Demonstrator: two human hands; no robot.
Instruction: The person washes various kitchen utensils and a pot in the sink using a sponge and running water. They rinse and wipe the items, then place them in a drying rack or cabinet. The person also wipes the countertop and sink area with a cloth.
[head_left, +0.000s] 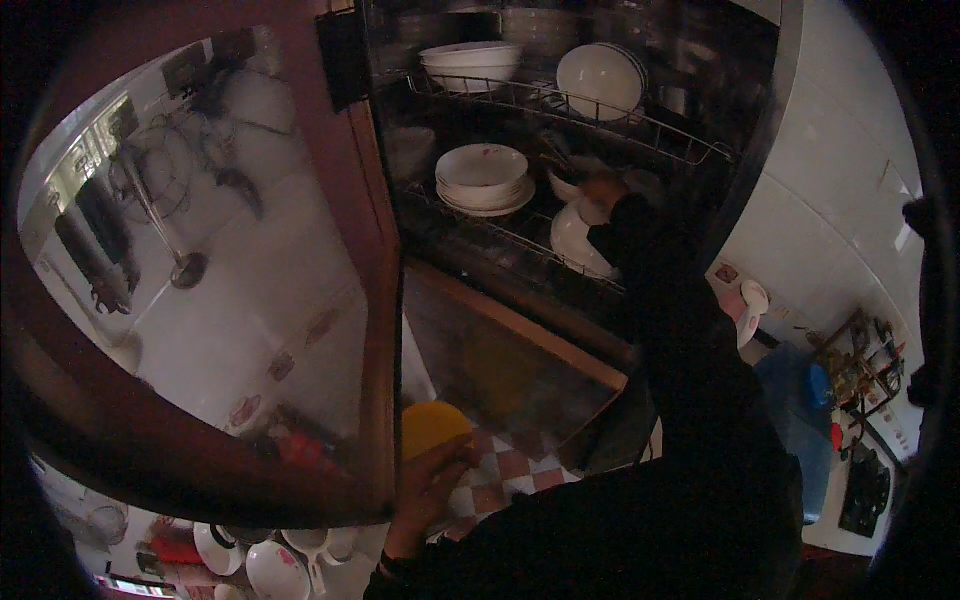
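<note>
My right hand (604, 191) reaches into a dark dish cabinet, at the white dishes on the right of its lower wire rack; blur and shadow hide whether its fingers hold one. Just below it a white bowl (577, 240) leans on its side. To its left stands a stack of white plates (482, 176), the top one with a pink flower pattern. My left hand (431, 480) is low, by the edge of the open cabinet door, with its fingers over a round yellow object (435, 431) that it grips.
The open door with its reflective panel (247, 247) fills the left. White bowls (471, 64) and upright plates (600, 79) occupy the upper rack. At lower left are white dishes (277, 570) on a counter. A blue container (795, 420) and a rack of small items (862, 367) stand right.
</note>
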